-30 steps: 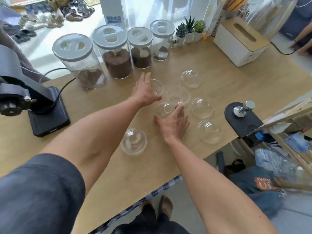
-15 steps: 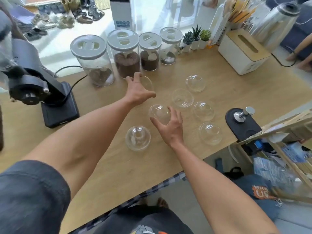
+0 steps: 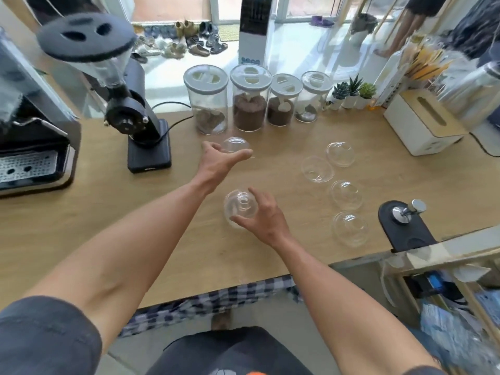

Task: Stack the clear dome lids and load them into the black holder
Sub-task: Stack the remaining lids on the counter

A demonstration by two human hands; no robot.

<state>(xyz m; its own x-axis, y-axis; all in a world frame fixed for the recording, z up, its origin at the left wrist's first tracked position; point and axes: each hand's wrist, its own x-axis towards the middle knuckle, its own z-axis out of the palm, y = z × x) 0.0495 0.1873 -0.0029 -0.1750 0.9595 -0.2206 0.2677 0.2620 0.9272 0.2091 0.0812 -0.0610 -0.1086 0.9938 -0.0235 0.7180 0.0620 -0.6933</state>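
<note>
Holding one clear plastic dome lid (image 3: 236, 145) in my left hand (image 3: 216, 161) and another (image 3: 239, 207) in my right hand (image 3: 263, 217), I see the left lid lies straight beyond the right; four more (image 3: 340, 154) lie rightward on the wooden counter (image 3: 81, 212).

Clear dome lids (image 3: 316, 169), tan wooden table (image 3: 108, 212), black grinder (image 3: 146, 136)

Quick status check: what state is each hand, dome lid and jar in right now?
Left hand: gripping a clear plastic dome lid.
Right hand: gripping a second clear dome lid.
Four loose clear dome lids: resting separately on the wooden table, unstacked.
Four clear canisters with white lids: closed, upright.
</note>
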